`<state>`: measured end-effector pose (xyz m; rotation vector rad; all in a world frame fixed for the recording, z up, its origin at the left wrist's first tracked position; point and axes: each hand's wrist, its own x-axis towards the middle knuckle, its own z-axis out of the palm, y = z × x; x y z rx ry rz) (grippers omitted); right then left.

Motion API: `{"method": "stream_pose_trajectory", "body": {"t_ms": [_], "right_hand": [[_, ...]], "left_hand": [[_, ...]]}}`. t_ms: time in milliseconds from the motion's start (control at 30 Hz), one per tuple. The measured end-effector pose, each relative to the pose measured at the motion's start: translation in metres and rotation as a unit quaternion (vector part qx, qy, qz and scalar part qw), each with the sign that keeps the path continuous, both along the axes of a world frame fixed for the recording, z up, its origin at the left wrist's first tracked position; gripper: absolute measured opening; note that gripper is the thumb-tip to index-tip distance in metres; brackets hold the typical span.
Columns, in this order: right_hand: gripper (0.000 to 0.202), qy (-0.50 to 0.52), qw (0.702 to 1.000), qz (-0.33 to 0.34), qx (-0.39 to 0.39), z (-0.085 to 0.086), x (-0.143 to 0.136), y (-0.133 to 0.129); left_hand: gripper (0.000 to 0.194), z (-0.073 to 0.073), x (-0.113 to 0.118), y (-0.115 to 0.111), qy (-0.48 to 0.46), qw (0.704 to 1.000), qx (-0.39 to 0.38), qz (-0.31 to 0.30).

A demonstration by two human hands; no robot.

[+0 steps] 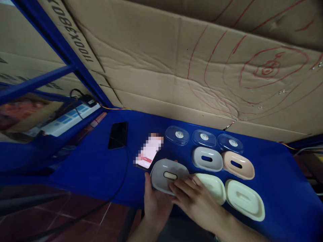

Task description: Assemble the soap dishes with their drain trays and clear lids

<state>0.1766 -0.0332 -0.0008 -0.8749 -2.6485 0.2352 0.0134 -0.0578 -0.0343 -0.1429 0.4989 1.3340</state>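
Observation:
My left hand (154, 201) holds a grey oval tray (166, 174) from underneath at the front edge of the blue table (101, 164). My right hand (194, 198) rests its fingers on the tray's near rim, partly covering a cream oval tray (214, 185). A second cream tray (244, 200) lies to the right. Behind them sit a grey tray (207, 158) and a peach tray (238, 164). Three clear oval lids (204, 137) with round stickers line the back row.
A lit phone (148, 153) lies just left of the trays, and a dark phone (117, 135) lies farther left with a cable running off the table. A power strip (70, 117) sits at the left. Cardboard sheets (191, 60) with red scribbles form the wall behind.

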Motion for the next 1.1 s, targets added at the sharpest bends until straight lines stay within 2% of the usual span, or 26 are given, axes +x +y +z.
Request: {"method": "stream_pose_trajectory", "body": {"t_ms": [67, 133, 233, 300, 333, 400, 533, 633, 700, 933, 1100], "right_hand": [[0.034, 0.016, 0.999, -0.001, -0.034, 0.004, 0.003, 0.034], [0.038, 0.02, 0.997, -0.067, -0.031, 0.003, 0.002, 0.078], [0.045, 0.015, 0.989, -0.146, -0.004, -0.009, -0.005, 0.136], [0.038, 0.012, 0.987, -0.159, 0.001, -0.015, -0.009, 0.155], [0.036, 0.013, 0.987, -0.161, 0.0, -0.016, -0.01, 0.157], [0.04, 0.02, 0.987, -0.157, -0.006, -0.014, -0.006, 0.144], [0.056, 0.035, 0.991, -0.118, -0.042, 0.002, 0.009, 0.076], [0.063, 0.03, 0.994, -0.081, -0.068, 0.011, 0.015, 0.029], [0.065, 0.018, 0.995, -0.081, -0.061, 0.012, 0.015, 0.013], [0.069, 0.002, 0.996, -0.084, -0.022, 0.013, 0.018, 0.01], [0.068, 0.022, 0.995, -0.085, -0.044, 0.004, 0.019, 0.01]], "left_hand": [[0.064, -0.003, -0.001, 0.0, 0.004, 1.0, -0.013, 0.023], [0.063, -0.007, -0.003, -0.001, 0.004, 0.999, -0.022, 0.034], [0.062, -0.009, -0.005, -0.003, -0.002, 1.0, -0.018, 0.019], [0.062, -0.008, -0.006, -0.003, -0.002, 1.0, -0.011, 0.017], [0.062, -0.008, -0.006, -0.002, -0.001, 1.0, -0.009, 0.021], [0.061, -0.009, -0.007, 0.0, -0.001, 0.999, -0.01, 0.032], [0.056, -0.01, -0.008, 0.008, -0.007, 0.999, -0.005, 0.035], [0.058, -0.005, -0.005, 0.012, -0.04, 0.999, -0.009, -0.01], [0.061, -0.001, -0.002, 0.013, -0.06, 0.997, -0.02, -0.037], [0.065, 0.007, 0.009, 0.013, -0.049, 0.998, -0.026, -0.043], [0.064, 0.01, 0.011, 0.016, -0.039, 0.997, -0.045, -0.045]]}}
